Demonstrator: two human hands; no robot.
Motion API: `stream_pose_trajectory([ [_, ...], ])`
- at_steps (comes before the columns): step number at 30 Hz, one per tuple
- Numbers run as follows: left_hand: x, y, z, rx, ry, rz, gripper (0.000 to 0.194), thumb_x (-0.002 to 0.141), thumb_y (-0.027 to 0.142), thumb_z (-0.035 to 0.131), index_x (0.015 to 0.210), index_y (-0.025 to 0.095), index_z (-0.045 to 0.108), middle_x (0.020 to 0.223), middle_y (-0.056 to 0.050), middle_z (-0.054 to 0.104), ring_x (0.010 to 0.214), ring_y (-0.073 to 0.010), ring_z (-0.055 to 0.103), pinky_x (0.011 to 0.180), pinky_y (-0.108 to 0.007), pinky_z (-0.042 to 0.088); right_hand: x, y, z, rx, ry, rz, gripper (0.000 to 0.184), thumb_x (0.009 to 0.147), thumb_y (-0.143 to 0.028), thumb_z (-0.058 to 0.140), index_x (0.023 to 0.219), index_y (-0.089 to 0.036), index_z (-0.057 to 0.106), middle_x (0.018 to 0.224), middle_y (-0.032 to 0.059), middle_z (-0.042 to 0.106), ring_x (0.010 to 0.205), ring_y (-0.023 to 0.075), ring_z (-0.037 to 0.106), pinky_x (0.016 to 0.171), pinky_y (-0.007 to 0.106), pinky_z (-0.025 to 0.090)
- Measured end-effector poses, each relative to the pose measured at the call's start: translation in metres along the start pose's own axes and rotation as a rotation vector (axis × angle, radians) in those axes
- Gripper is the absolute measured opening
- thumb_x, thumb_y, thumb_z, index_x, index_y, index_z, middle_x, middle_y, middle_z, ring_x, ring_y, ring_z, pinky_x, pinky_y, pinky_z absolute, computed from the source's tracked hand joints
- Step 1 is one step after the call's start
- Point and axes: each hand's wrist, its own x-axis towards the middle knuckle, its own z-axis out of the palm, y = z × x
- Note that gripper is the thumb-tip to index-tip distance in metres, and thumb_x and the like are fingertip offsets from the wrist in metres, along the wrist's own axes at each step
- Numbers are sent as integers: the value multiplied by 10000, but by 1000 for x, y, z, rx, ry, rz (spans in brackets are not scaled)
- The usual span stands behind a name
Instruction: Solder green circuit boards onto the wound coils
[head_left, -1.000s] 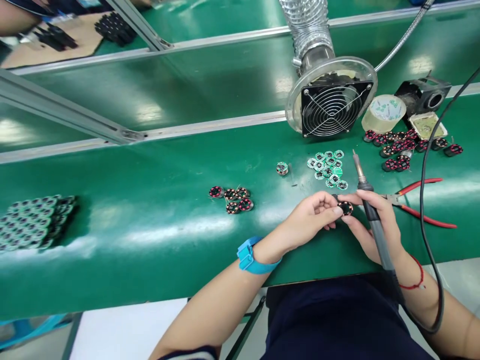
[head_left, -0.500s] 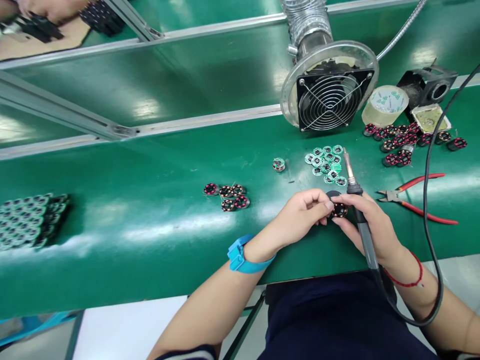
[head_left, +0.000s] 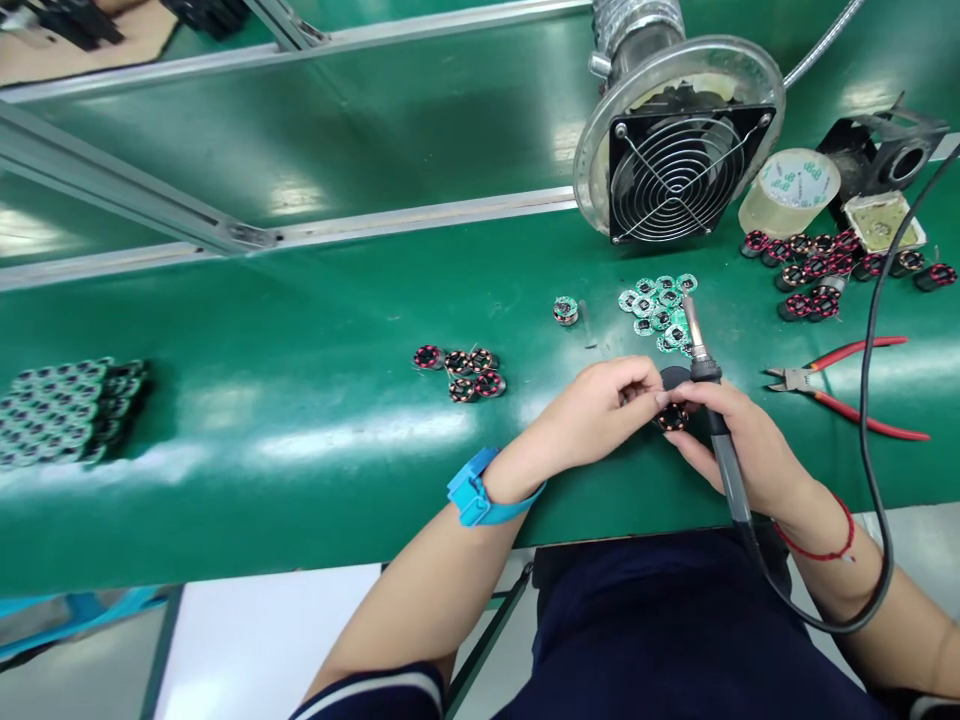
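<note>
A small round motor stator point(head_left: 673, 417) with copper windings is held between my hands, close above the bench. My left hand point(head_left: 611, 408) pinches at its left edge, thumb and fingertips pressed together; the exact grip there is partly hidden. My right hand point(head_left: 754, 450) steadies the stator between thumb and index finger. It also carries a soldering iron point(head_left: 724, 450), tip pointing up and away across the hand. Beyond the tip lie several round green circuit boards point(head_left: 660, 305). One stator with a board on top point(head_left: 565, 311) stands apart to their left.
Several stators point(head_left: 461, 372) sit left of my hands, more point(head_left: 821, 265) at the right. Red-handled cutters point(head_left: 840, 380) lie open beside the iron's cable point(head_left: 862, 400). A fume fan point(head_left: 679, 180), tape roll point(head_left: 795, 185) and solder tin point(head_left: 885, 225) stand behind. Stacked board panels point(head_left: 60, 410) lie far left.
The view has shifted slightly, so the bench things appear higher and a bit to the right. Both hands keep their hold on the stator, and the soldering iron stays in my right hand.
</note>
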Motion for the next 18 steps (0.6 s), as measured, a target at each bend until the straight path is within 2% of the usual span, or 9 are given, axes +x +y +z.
stream_pose_trajectory([
  [5, 1, -2, -2, -140, 80, -34, 163, 804, 182, 528, 643, 156, 524, 621, 31, 465, 599, -89, 397, 566, -221, 320, 1, 0, -2, -23, 58, 13, 470, 862, -188, 624, 1286, -277, 441, 1054, 58, 674, 901, 209, 658, 774, 389, 575],
  [7, 1, -2, -1, -228, 96, -47, 112, 814, 222, 546, 722, 159, 533, 657, 29, 488, 614, -90, 427, 580, -219, 351, 1, 0, -2, -27, 46, 8, 459, 864, -189, 623, 1280, -271, 446, 1030, 56, 677, 896, 213, 660, 761, 384, 575],
  [9, 1, -2, 0, -256, 60, -47, 125, 833, 276, 577, 813, 161, 534, 703, 26, 509, 643, -93, 458, 601, -221, 389, 2, 0, -1, -26, 9, -3, 435, 869, -182, 611, 1268, -261, 455, 997, 53, 676, 891, 216, 663, 745, 376, 575],
  [11, 1, -2, 1, -198, 22, -26, 135, 852, 284, 584, 824, 163, 531, 708, 27, 513, 645, -91, 458, 597, -217, 391, 2, 0, -1, -18, -32, -16, 414, 877, -171, 594, 1260, -258, 463, 984, 47, 678, 886, 214, 665, 740, 372, 575],
  [14, 0, -1, 1, -61, 31, 0, 132, 869, 222, 554, 753, 163, 529, 668, 34, 505, 620, -85, 435, 573, -213, 357, 1, 0, -1, -11, -41, -4, 402, 882, -174, 589, 1258, -258, 474, 1019, 50, 689, 927, 220, 672, 773, 387, 578],
  [18, -2, -1, -2, -29, 91, -41, 122, 848, 185, 557, 731, 161, 532, 651, 36, 512, 601, -82, 430, 559, -215, 349, 2, -2, -3, -41, 70, 17, 452, 857, -150, 625, 1269, -262, 478, 1092, 60, 694, 993, 225, 676, 809, 392, 582],
])
